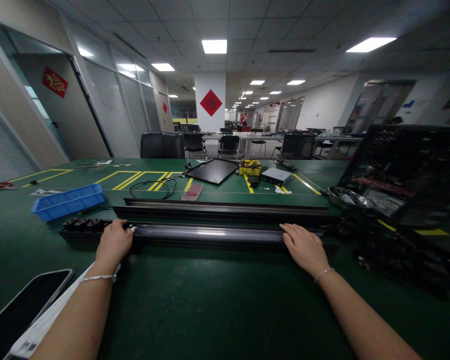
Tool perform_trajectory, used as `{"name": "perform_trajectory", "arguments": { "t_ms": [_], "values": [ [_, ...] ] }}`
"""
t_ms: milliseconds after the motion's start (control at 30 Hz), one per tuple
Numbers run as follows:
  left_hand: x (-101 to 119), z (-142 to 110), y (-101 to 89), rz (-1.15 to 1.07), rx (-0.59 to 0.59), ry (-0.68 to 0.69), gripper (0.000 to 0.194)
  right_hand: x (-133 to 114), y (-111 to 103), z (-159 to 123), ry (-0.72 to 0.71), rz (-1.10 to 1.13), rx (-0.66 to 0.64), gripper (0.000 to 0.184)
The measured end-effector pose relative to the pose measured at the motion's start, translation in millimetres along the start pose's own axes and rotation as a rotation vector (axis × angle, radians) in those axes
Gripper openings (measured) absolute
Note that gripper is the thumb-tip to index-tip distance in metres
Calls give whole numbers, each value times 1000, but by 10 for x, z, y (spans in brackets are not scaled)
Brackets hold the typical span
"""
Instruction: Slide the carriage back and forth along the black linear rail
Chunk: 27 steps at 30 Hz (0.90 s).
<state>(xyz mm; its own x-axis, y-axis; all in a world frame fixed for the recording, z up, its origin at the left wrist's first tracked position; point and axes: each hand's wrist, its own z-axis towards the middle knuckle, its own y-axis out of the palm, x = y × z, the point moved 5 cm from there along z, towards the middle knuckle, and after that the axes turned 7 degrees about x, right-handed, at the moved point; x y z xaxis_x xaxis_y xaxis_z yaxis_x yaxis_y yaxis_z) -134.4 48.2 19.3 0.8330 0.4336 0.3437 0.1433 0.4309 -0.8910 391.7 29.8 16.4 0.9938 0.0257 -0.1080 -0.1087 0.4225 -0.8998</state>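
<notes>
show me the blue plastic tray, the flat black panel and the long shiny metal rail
Blue plastic tray (69,206), head view, front wall.
Flat black panel (212,170), head view, top face.
Long shiny metal rail (210,232), head view, top surface at mid-length.

left hand (114,244) and right hand (303,248) were on the near metal rail (210,233). green bench (225,305) was free on the near side, open run between both arms. second rail (225,209) sat just behind, blocking any straight reach forward. blue plastic tray (68,202) stood past the left end. black open frame (405,170) crowded the right. phone (22,312) lay near the left forearm.
</notes>
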Motion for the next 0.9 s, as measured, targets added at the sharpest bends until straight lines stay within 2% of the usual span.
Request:
{"name": "perform_trajectory", "arguments": {
  "t_ms": [367, 900],
  "values": [
    [16, -24, -43, 0, -44, -55, 40, 0, -8, 2, -2, 1, 7, 44],
    [47, -42, -76, 16, -70, -54, 40, 1, -4, 6, -1, -1, -12, 46]
  ]
}}
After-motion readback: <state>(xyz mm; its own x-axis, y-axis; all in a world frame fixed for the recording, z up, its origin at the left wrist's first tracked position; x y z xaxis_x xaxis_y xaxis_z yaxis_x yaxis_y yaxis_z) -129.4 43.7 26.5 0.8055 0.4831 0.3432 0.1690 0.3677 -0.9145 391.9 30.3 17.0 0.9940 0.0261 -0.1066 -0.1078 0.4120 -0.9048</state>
